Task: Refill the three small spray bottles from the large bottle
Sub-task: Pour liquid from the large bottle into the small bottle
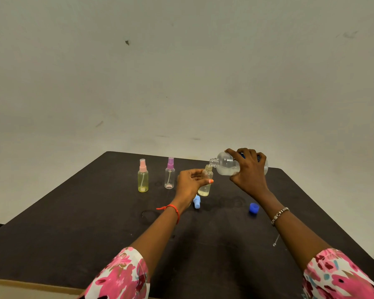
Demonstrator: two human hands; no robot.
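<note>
My right hand [249, 169] grips the large clear bottle [227, 164], tipped sideways with its open mouth over the neck of an uncapped small bottle [205, 188]. My left hand [191, 183] holds that small bottle upright on the dark table [73, 223]; a little pale liquid sits in its bottom. Its light blue spray cap [196, 201] lies on the table just in front of it. To the left stand two capped spray bottles: a yellowish one with a pink cap [143, 175] and a clear one with a purple cap [170, 173].
The large bottle's blue screw cap [254, 208] rests on the table near my right forearm. A plain pale wall rises behind the table's far edge. The table's front edge runs across the bottom left.
</note>
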